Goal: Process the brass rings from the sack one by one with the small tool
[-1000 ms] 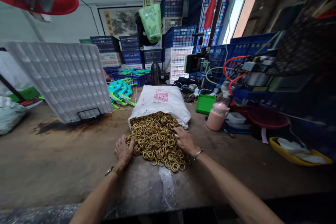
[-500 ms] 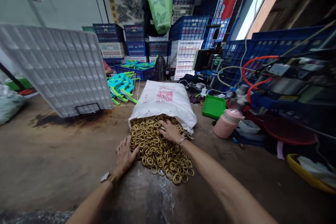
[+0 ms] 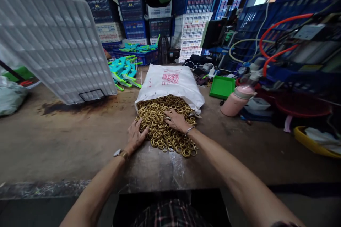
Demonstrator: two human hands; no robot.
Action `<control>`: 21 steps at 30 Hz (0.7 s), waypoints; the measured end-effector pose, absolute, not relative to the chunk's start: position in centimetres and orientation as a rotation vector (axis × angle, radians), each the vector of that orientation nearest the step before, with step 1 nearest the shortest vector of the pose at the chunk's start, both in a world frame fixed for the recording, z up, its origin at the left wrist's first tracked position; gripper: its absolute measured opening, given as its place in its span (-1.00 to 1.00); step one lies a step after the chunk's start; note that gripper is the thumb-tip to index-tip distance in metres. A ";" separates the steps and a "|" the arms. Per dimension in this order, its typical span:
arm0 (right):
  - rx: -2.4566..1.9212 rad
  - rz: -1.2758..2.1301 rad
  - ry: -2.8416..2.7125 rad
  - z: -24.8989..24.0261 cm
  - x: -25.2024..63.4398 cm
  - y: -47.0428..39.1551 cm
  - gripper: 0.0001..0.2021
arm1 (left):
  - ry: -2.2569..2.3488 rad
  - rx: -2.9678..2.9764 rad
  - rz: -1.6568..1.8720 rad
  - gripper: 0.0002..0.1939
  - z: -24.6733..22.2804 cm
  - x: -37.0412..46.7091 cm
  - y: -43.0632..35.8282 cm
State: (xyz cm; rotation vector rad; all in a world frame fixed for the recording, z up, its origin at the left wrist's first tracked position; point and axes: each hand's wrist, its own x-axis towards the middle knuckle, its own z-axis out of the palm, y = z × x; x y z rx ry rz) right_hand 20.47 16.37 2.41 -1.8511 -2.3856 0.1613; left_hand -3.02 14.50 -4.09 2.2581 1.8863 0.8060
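Observation:
A white printed sack (image 3: 170, 81) lies on its side on the table, its mouth facing me. Brass-coloured rings (image 3: 170, 134) spill out of it in a heap onto the tabletop. My left hand (image 3: 136, 134) rests against the heap's left edge, fingers spread and touching the rings. Farther in, my right hand (image 3: 177, 120) lies on top of the rings at the right, fingers stretched out with the tips among them. Neither hand grips anything that I can see.
A ribbed translucent panel (image 3: 58, 49) leans at the left beside a dark stain. Turquoise-and-green plastic pieces (image 3: 125, 71) lie behind the sack. To the right stand a green tray (image 3: 222, 87), a pink bottle (image 3: 237, 101) and a yellow basket (image 3: 314, 145). Stacked crates (image 3: 194, 25) fill the back.
The view has tipped downward, showing the table's front edge and my lap. Both hands stay at the rings; the right hand sits slightly nearer the heap's middle, away from the sack mouth.

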 end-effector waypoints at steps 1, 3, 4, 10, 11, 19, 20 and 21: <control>-1.849 0.156 -2.400 2.7 20.5 16.2 -0.56 | 1.871 2.261 0.830 -0.43 -4.2 -3.1 14.5; -1.840 0.122 -2.401 3.3 20.8 15.8 -0.55 | 1.838 2.267 0.874 -0.44 -4.3 -3.1 14.5; -1.830 0.098 -2.382 3.6 21.1 15.5 -0.55 | 1.825 2.268 0.895 -0.43 -4.4 -3.2 14.4; -1.668 0.106 -2.005 3.1 25.4 11.7 -0.62 | 1.823 2.243 0.950 -0.37 -5.2 -2.7 12.2; -1.639 0.143 -1.933 2.6 26.2 10.5 -0.65 | 1.826 2.244 0.951 -0.36 -5.4 -2.5 11.6; -1.759 0.339 -1.689 -2.5 26.4 0.0 -0.83 | 1.774 2.186 1.135 -0.31 -5.4 -0.7 8.5; -1.802 0.331 -1.674 -2.8 25.9 -0.5 -0.83 | 1.761 2.167 1.198 -0.31 -5.3 -0.7 8.5; -1.842 0.314 -1.677 -3.0 25.3 -0.8 -0.83 | 1.752 2.146 1.265 -0.33 -5.3 -0.8 8.5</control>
